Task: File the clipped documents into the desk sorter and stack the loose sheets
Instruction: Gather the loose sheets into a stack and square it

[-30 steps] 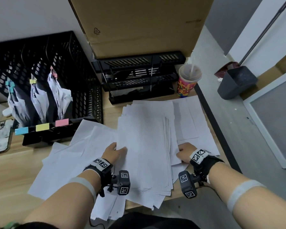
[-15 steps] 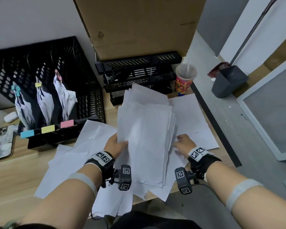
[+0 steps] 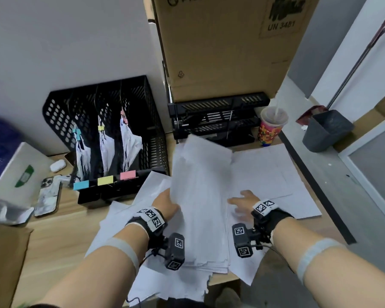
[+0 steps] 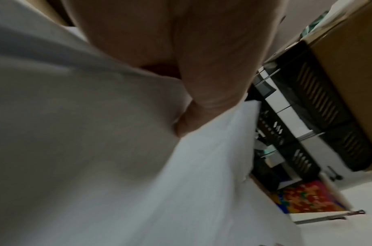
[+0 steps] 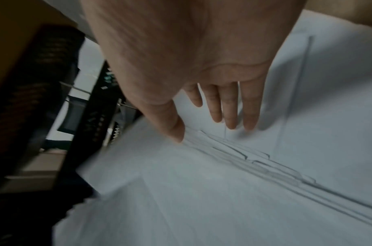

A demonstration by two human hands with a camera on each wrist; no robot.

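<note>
Clipped white papers [image 3: 129, 145] sit in the black mesh desk sorter [image 3: 153, 121]. The left hand [image 3: 165, 205] grips the lifted white paper stack [image 3: 200, 196]; the flat, open right hand [image 3: 245, 201] presses loose white sheets [image 3: 265, 174] still spread near the wooden desk's [image 3: 60, 230] front edge.

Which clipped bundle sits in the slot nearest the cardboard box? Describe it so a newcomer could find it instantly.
Start at the tall cardboard box at the back of the desk; the black mesh desk sorter stands just left of it. Its rightmost filled slot holds the bundle with the pink clip, above a pink label; its neighbours are yellow and blue.
</note>
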